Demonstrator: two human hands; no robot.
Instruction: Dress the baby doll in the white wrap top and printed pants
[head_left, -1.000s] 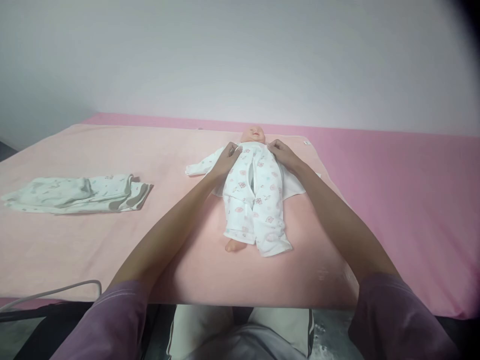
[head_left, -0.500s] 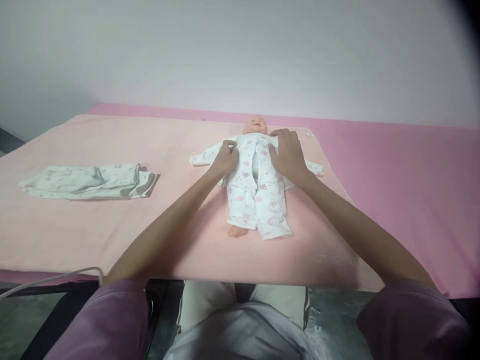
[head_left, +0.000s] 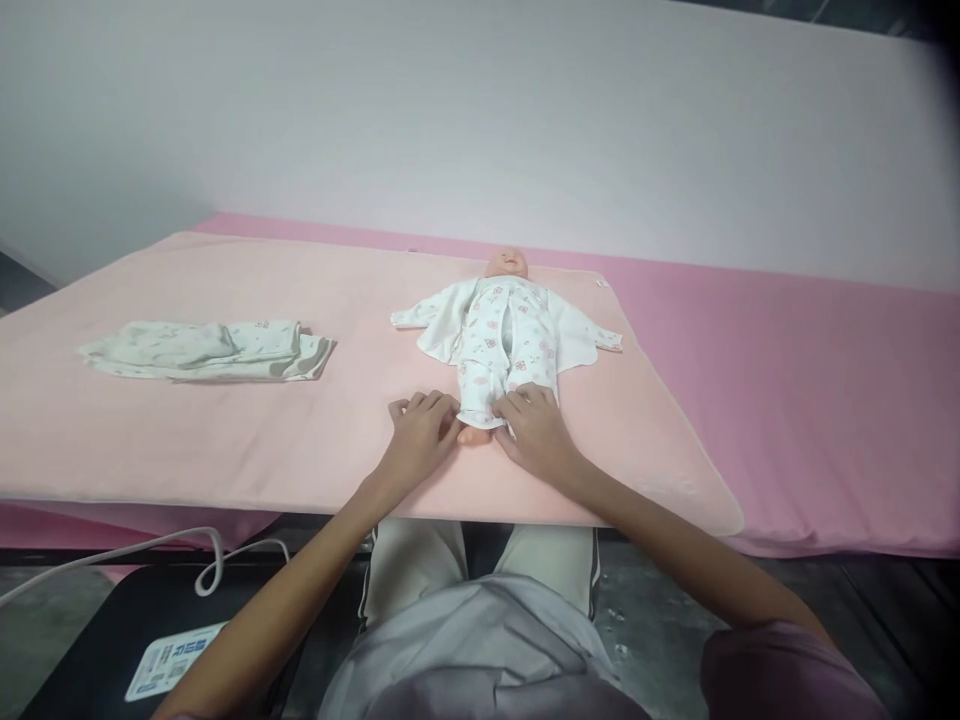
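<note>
A baby doll lies on its back on a pale pink blanket, dressed in a white romper with pink prints that falls open at the sides. My left hand rests beside the doll's bare foot, fingers curled at the left trouser cuff. Over the other leg end lies my right hand, its fingers pinching the cuff there.
A folded white garment with grey trim lies on the blanket to the left. The blanket covers a brighter pink mattress that runs on to the right. A white cable and a printed card lie on the floor below left.
Both hands have slid down from the doll's chest to the leg cuffs at its feet. The view has pulled back, showing more floor.
</note>
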